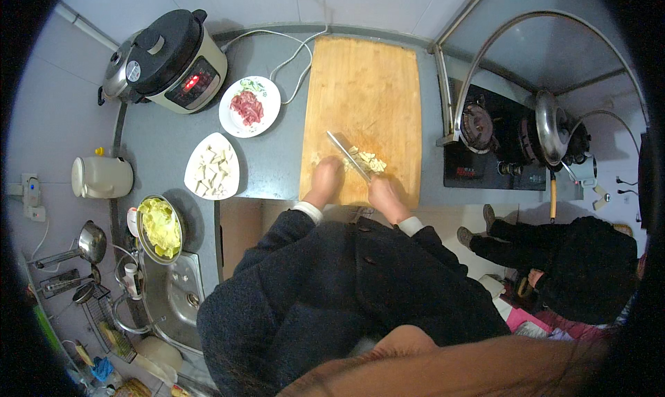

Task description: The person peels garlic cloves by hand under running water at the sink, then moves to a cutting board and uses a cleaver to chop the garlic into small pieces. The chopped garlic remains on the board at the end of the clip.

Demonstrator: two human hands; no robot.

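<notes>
Chopping looks well underway: right hand (385,192) grips the knife (348,156), left hand (325,177) curled steadying pale pieces (367,161) on the cutting board (366,92).

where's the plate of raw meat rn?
Head view, upper left of centre: the meat plate sits on the grey counter between the cooker and the cutting board, beyond the tofu plate.
</notes>
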